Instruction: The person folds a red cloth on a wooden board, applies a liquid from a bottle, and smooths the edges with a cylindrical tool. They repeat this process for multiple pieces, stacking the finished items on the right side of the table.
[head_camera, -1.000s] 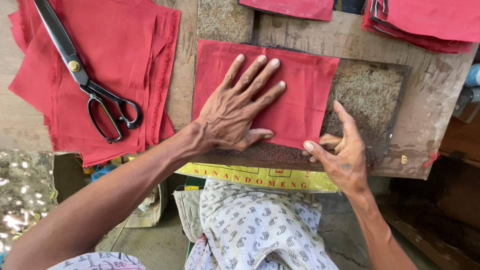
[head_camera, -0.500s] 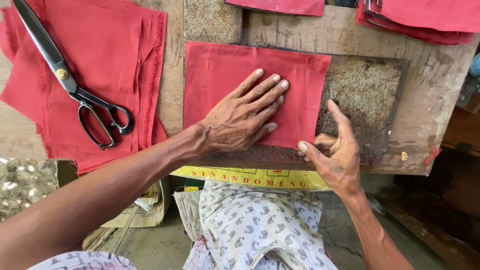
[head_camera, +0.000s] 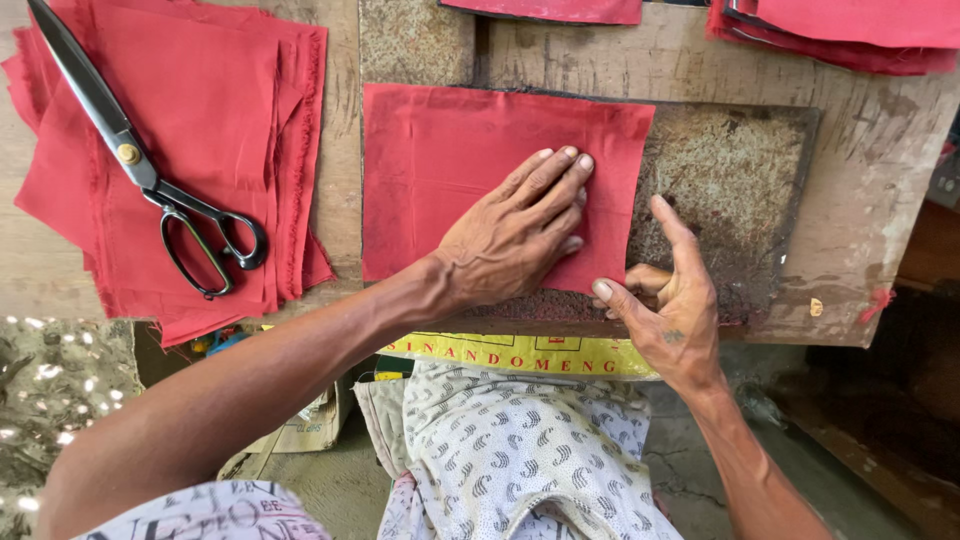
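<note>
Count: two bare hands, left (head_camera: 510, 235) and right (head_camera: 668, 310); one flat red cloth rectangle (head_camera: 460, 170) at 12 o'clock; one pair of black-handled steel scissors (head_camera: 150, 180) at 10 o'clock. Three stacks of red cloth: 10 o'clock (head_camera: 200, 120), 12 o'clock edge (head_camera: 545, 10), 2 o'clock (head_camera: 840, 30). One rusty metal plate (head_camera: 730, 180), one yellow strip (head_camera: 510, 353) at 6 o'clock.

Work surface: worn, scratched wooden table (head_camera: 880, 180) spanning the far scene.
Floor: grey cracked concrete (head_camera: 690, 450) near, below the table edge.
Near left: glittering patterned surface (head_camera: 50, 400) catching light.
Light: bright daylight, soft shadows.
</note>
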